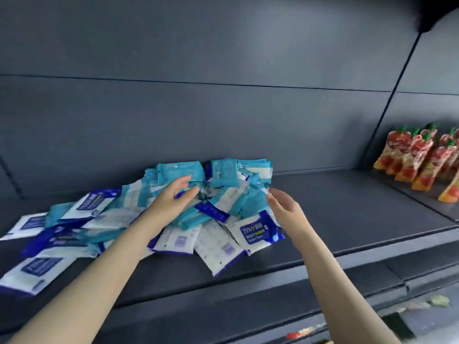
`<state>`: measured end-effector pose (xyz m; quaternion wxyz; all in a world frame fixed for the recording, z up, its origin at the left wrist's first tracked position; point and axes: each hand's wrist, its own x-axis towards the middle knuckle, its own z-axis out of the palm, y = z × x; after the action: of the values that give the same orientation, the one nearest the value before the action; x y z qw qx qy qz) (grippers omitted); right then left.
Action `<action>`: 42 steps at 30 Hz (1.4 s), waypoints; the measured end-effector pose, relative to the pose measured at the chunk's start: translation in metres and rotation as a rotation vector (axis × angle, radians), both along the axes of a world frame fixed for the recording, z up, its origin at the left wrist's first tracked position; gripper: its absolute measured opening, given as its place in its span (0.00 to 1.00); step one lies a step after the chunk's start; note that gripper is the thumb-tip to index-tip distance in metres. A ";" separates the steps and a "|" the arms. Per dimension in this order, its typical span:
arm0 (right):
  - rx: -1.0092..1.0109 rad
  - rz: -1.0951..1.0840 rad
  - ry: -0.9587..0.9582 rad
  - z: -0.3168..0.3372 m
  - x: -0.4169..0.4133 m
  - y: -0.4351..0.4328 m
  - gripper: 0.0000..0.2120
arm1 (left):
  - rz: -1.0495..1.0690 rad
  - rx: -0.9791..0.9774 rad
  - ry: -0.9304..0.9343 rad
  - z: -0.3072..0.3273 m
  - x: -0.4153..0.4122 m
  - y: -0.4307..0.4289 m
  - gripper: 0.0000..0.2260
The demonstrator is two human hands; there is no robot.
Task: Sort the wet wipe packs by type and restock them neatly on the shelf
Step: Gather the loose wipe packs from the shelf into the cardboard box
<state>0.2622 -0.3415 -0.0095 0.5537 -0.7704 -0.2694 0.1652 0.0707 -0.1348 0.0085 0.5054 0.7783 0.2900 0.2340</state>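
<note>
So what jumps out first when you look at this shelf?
A jumbled heap of wet wipe packs sprawls across the left and middle of the shelf, with teal packs toward the back and white-and-blue packs in front. The left hand reaches over its middle, the right hand is at its right edge. Far right stands a row of red pouches.

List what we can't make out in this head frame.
Head view throughout.
- Teal packs: several covered by the left hand and forearm.
- White-and-blue packs at left: motion-blurred, labels unreadable; pile cut by the left edge.
- Right hand: its back hides whether it pinches a pack.
- Red pouches: row cut by the right edge, print too small.
- Items below the shelf: blurred.
</note>
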 end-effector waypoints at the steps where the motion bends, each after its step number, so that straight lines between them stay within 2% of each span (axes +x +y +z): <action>1: -0.042 -0.001 0.021 -0.008 0.001 0.007 0.18 | -0.008 0.012 0.044 -0.007 -0.004 0.008 0.27; 3: -0.114 -0.027 0.015 -0.018 0.006 0.017 0.22 | -0.012 0.031 0.101 -0.016 -0.006 0.018 0.30; 8: -0.187 -0.101 0.002 -0.019 0.023 0.033 0.26 | -0.043 0.120 0.246 -0.017 0.008 0.024 0.29; 13: -0.211 -0.220 0.146 -0.024 0.048 0.040 0.24 | 0.061 0.221 0.443 -0.013 0.021 0.029 0.31; 16: -0.229 -0.172 0.253 -0.018 0.054 0.041 0.20 | 0.129 0.266 0.644 -0.011 0.024 0.037 0.37; 18: -0.160 -0.111 0.284 -0.012 0.054 0.039 0.15 | 0.142 0.306 0.707 -0.011 0.026 0.036 0.39; 22: 0.066 -0.102 0.257 -0.005 0.065 0.040 0.10 | 0.176 0.298 0.563 -0.004 0.027 0.030 0.29; 26: 0.348 -0.259 0.455 0.014 0.077 0.034 0.10 | 0.216 0.320 0.420 0.007 0.022 0.038 0.27; 29: 0.439 -0.299 0.613 0.028 0.077 0.031 0.09 | 0.237 0.200 0.251 0.020 0.016 0.057 0.22; 31: 0.401 -0.237 0.675 0.032 0.067 0.038 0.06 | 0.216 0.169 0.185 0.031 0.018 0.075 0.16; 34: 0.194 -0.136 0.633 0.029 0.041 0.056 0.06 | 0.144 0.253 0.221 0.043 0.037 0.098 0.13; 36: 0.035 -0.075 0.542 0.023 0.022 0.066 0.09 | 0.068 0.280 0.262 0.042 0.055 0.108 0.13; 39: -0.212 -0.018 0.302 0.015 0.007 0.073 0.19 | 0.017 0.536 0.449 0.028 0.072 0.123 0.19; 42: -0.241 -0.051 0.209 0.011 0.000 0.079 0.25 | -0.012 0.614 0.506 0.017 0.073 0.129 0.18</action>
<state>0.2622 -0.2629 0.0012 0.4860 -0.8166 -0.1690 0.2615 0.1435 -0.0055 0.0254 0.1634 0.9279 0.3174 0.1074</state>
